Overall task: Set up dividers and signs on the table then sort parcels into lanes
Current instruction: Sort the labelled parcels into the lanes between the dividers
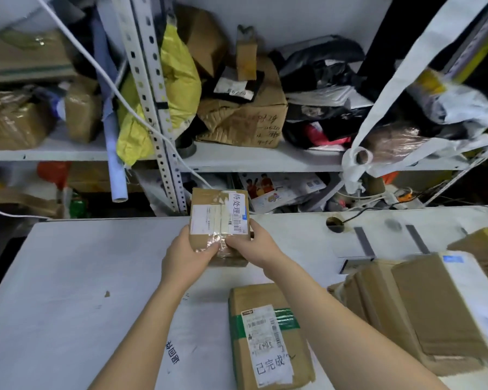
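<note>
1. Two bare forearms are reaching forward over the white table (68, 277). A flat brown parcel (268, 339) is lying between them, carrying a green tape band, a shipping label and a white sign reading 已完成.
2. Just left of it, black printed characters (173, 353) are showing on the tabletop beside the left forearm.
3. Larger cardboard boxes (434, 305) are crowding the table's right side in a heap.
4. Farther out, the left hand (189, 254) is gripping the near left corner of a small taped parcel (220, 220), with its thumb pressing on top and its fingers curling underneath.
5. The right hand (254, 243) is clasping the parcel's near right corner, its thumb lying beside the left thumb and its fingers wrapping round the side.
6. This small parcel is sitting at the table's far edge, near the middle, and is bearing a white strip reading 待处理. Whether it is resting on the table is unclear.
7. Two grey strips (364, 240) are lying on the table at the far right, near a round cable hole (335, 224).
8. Behind the table, metal shelving (152, 94) is holding a yellow bag (178, 80), a crumpled carton (243, 114) and dark bags.
</note>
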A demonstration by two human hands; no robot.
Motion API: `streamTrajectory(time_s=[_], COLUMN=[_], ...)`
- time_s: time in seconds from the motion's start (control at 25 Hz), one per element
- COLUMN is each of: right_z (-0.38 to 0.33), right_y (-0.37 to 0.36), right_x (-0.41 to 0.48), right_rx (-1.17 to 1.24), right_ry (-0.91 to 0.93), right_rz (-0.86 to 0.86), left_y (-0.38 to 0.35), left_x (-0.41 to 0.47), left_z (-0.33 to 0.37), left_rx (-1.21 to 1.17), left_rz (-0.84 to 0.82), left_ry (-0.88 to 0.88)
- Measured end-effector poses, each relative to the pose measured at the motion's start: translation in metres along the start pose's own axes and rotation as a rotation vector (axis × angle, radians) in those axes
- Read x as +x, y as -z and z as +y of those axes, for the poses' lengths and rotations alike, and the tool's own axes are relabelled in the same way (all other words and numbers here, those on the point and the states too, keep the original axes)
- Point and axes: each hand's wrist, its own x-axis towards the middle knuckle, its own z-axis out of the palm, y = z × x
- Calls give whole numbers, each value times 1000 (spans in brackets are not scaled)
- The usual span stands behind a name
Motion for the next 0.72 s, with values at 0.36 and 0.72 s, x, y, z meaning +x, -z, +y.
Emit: streamTrajectory(time_s=[0.36, 0.72], right_z=[-19, 59], right_y=[112, 177], right_x=[-138, -276], right_rx=[-45, -63], right_ry=[262, 344], right_rz=[27, -28], left_y=[-7, -50], left_x=[-141, -316], left_z=[110, 136], left_rx=[22, 2], left_rz=[187, 216], left_ry=[-31, -15])
